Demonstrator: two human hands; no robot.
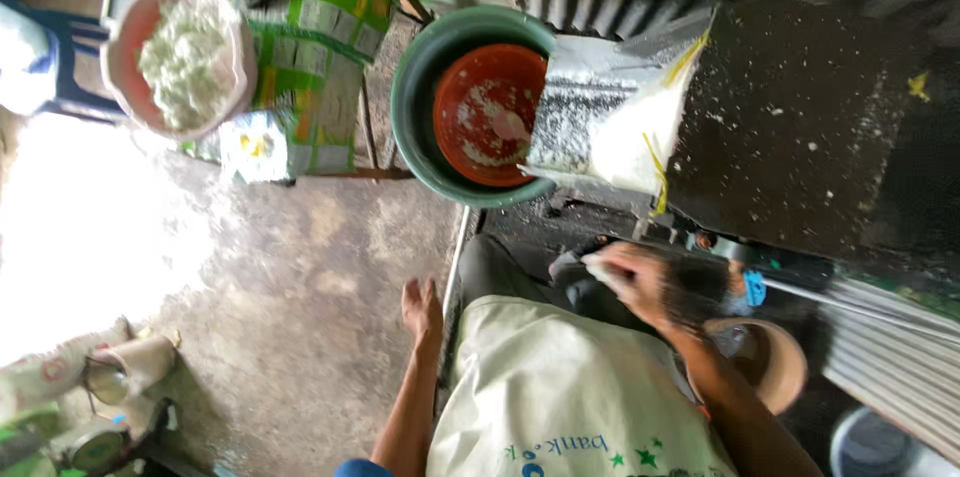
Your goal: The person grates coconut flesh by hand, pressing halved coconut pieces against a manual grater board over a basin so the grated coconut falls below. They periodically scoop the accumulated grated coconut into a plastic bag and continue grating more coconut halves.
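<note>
Daylight floods in from the left, burning the concrete floor (90, 227) out to a featureless white glare. The right side sits dim, the dark machine (800, 127) and corrugated wall losing detail in shadow. The right hand (640, 282) is smeared by motion blur. Wide-angle distortion bends the edges; overall sharpness is soft.

Right hand (640, 282) pinches a small white piece beside the dark machine (790, 127) — left hand (422, 309) hangs free.
</note>
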